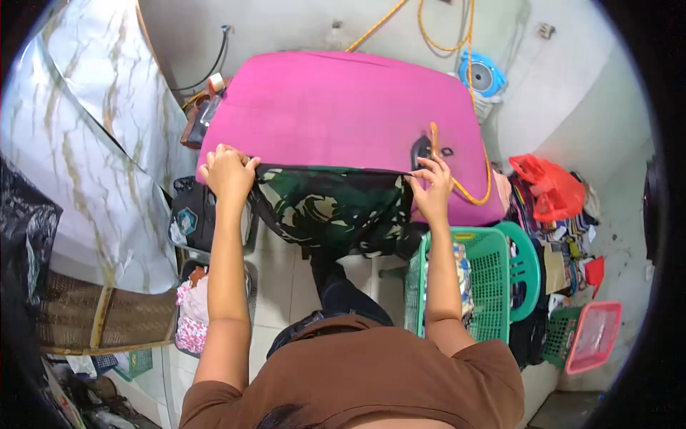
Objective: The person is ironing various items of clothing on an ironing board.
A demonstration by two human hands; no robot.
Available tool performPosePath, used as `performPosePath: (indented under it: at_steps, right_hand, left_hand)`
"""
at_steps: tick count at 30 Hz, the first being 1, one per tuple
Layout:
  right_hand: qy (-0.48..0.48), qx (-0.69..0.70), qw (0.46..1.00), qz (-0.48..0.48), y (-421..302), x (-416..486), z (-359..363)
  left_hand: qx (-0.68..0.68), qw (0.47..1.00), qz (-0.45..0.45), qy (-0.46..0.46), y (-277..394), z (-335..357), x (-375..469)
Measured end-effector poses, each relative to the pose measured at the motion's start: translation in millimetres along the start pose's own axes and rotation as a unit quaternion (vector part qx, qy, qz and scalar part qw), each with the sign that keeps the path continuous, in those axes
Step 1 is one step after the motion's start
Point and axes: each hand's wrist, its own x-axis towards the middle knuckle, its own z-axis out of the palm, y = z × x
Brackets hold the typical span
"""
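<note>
A camouflage-print garment with a dark top edge hangs over the near side of a pink-covered ironing table. My left hand grips its left upper corner at the table's near edge. The right upper corner is pinched between the fingers of my right hand. Just beyond my right hand, a dark clothes iron with an orange-brown handle rests on the pink cover, partly hidden by my fingers. A yellow cord loops down at the table's right side.
A green plastic basket holding cloth stands below my right forearm, beside a teal plastic chair. Left are a bin of folded clothes and a dark bag. Marble-patterned sheets lean at far left. Piled clothes and a red plastic bag lie right.
</note>
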Motion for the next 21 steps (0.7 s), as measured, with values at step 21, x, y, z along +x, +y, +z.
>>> performPosePath:
  at_steps: [21]
  right_hand:
    - [-0.177, -0.018, 0.982, 0.064, 235, 153, 301]
  left_hand:
    - [-0.195, 0.895, 0.352, -0.194, 66, 332, 137]
